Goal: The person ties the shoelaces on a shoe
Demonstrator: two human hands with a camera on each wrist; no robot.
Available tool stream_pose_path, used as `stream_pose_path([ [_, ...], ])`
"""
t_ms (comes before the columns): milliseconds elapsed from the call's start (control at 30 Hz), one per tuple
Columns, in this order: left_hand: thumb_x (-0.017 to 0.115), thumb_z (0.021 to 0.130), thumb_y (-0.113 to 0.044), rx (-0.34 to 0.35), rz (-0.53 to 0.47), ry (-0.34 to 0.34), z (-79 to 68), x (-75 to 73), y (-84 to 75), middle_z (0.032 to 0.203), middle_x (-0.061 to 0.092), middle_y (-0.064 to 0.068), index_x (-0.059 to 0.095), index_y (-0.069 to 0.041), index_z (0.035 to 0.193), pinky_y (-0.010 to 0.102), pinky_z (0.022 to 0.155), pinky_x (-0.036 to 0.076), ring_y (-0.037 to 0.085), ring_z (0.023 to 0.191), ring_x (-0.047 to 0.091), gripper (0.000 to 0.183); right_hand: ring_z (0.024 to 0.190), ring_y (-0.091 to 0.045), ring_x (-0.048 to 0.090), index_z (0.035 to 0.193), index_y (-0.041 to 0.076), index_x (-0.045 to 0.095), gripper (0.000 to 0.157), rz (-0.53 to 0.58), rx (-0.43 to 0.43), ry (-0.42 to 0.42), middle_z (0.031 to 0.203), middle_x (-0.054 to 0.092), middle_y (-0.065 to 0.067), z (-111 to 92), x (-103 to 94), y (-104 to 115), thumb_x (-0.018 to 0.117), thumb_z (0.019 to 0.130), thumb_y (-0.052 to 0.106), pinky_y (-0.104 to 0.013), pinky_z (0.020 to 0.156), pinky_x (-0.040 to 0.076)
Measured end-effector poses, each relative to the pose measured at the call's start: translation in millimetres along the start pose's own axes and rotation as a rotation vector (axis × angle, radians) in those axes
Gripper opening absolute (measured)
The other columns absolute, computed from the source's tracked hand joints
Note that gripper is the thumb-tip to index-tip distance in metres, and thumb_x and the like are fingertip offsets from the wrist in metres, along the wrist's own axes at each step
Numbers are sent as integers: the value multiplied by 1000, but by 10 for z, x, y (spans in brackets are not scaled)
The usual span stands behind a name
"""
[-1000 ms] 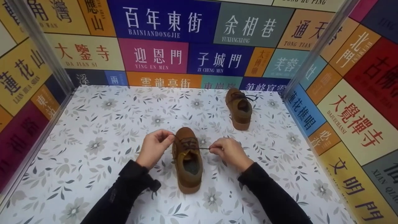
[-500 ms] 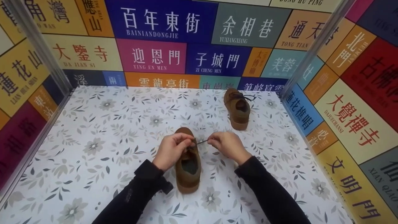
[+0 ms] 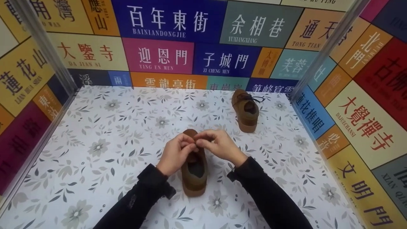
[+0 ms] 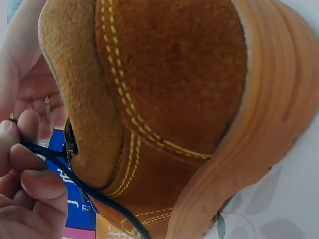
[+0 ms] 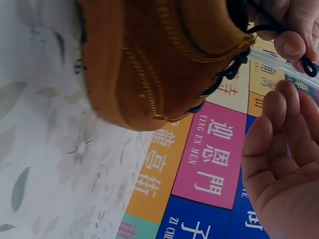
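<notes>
A brown shoe [image 3: 194,181] with yellow stitching stands toe-away on the patterned surface, in front of the person. Over its lacing, my left hand [image 3: 176,154] pinches the dark shoelace [image 4: 75,174], which runs across the shoe's side in the left wrist view. A small loop of lace pokes out from those fingers in the right wrist view. Against the left fingertips, my right hand [image 3: 221,146] has thumb and index finger brought together at the lace; its other fingers [image 5: 274,107] are curled. The hands cover the toe and most of the lacing in the head view.
A second brown shoe [image 3: 247,111], its dark lace tied in a bow, stands farther back to the right. White floral-patterned covering [image 3: 105,178] lies beneath both shoes. Coloured panels with lettering [image 3: 159,57] wall in the back and both sides.
My left hand has moved right, over the shoe's lacing. The right hand first drew the lace out to the right, then came left to meet the left fingertips. The second shoe stays put.
</notes>
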State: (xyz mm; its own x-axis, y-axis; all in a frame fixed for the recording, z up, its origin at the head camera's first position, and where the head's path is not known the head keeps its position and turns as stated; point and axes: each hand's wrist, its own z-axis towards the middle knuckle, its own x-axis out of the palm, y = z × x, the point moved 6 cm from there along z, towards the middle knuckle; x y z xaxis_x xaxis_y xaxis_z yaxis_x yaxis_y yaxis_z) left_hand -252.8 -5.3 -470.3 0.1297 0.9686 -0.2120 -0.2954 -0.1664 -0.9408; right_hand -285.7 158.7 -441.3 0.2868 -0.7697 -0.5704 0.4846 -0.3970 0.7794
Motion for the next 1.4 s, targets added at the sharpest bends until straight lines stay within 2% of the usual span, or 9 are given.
stream_pose_path([
  [267,72,102,-9,-8,22,24,24,18,-6,91,82,11,64,-2,107,25,72,61,23,88,79,12,80,-8,70,102,6,83,15,10,26,5,92,80,-9,-47,-16,-29,74,102,18,-22,74,56],
  [533,78,98,-10,24,217,-14,-4,-142,49,96,81,5,73,-9,107,25,75,58,16,87,75,10,71,-9,61,94,7,77,24,-61,138,-37,79,70,-3,-94,-56,-166,68,107,25,-24,68,51],
  [700,73,100,-9,82,396,-89,14,-334,152,111,81,10,79,-6,115,43,93,60,28,103,76,16,69,-10,62,93,2,77,28,-12,267,-73,76,71,0,-147,-102,-344,67,107,24,-23,59,49],
  [833,76,99,-12,25,552,-32,18,-402,352,121,76,15,79,-5,122,52,104,54,39,117,69,24,67,-10,61,88,7,77,29,-14,336,-93,74,71,3,-196,-135,-409,68,106,27,-24,52,46],
  [967,82,94,-16,-40,613,13,-7,-390,491,114,76,11,83,-8,106,51,102,54,37,113,67,15,64,-9,59,86,8,77,28,-6,358,-94,72,70,4,-205,-121,-429,69,105,28,-24,51,45],
  [1100,77,97,-14,-53,596,24,6,-396,539,98,76,9,77,-10,92,47,92,55,31,97,68,7,63,-9,58,85,8,77,28,6,370,-99,71,69,5,-197,-105,-449,70,105,28,-24,51,43],
  [1233,66,101,-15,-128,449,-24,44,-522,505,82,71,5,68,-10,96,33,70,51,18,71,61,8,63,-9,59,84,9,77,29,6,368,-101,71,70,4,-185,-107,-451,70,104,29,-25,50,43],
  [1333,65,102,-17,-183,335,-93,38,-617,354,76,71,5,66,-9,101,26,57,44,12,57,54,8,62,-10,58,85,9,77,30,-6,369,-92,71,70,3,-172,-114,-457,70,105,31,-26,49,42],
  [1400,67,103,-17,-181,285,-112,3,-604,174,75,73,5,66,-9,103,25,54,42,11,55,53,8,62,-10,58,85,9,77,31,-24,372,-82,72,70,2,-161,-126,-465,69,105,31,-26,49,42],
])
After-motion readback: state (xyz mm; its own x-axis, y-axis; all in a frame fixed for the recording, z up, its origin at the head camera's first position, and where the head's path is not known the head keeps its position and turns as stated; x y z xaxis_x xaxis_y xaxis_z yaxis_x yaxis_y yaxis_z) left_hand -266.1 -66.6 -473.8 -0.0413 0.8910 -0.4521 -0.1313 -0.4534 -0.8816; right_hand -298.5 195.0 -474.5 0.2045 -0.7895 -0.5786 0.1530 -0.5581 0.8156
